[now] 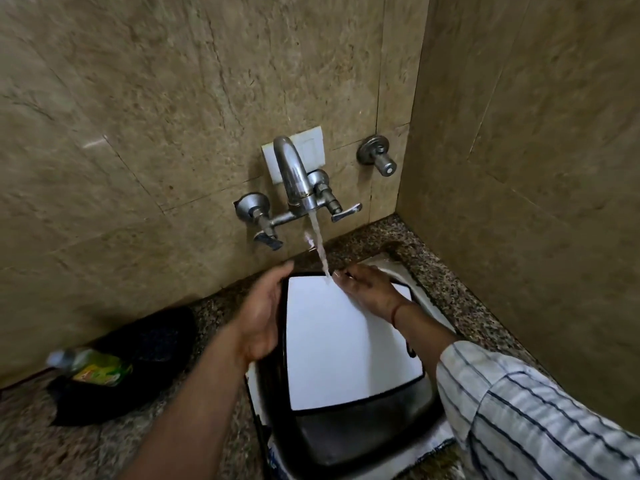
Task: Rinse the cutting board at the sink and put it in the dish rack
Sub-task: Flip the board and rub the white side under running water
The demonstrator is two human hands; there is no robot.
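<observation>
board [346,341] under tap [294,174] being rinsed: stiff, wet-slick; left hand [259,317] gripping its edge, right hand [367,289] spreading flat fingers on top.

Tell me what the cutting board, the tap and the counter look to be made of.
Cutting board: likely plastic, a smooth matte white face with a black rim. Tap: metal, seemingly chrome-plated, shiny with bright reflections. Counter: polished speckled stone, probably granite, brown and black flecks.

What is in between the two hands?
In the head view, the white rectangular cutting board with black rim lies between the left hand and right hand, with tap water landing on it.
</observation>
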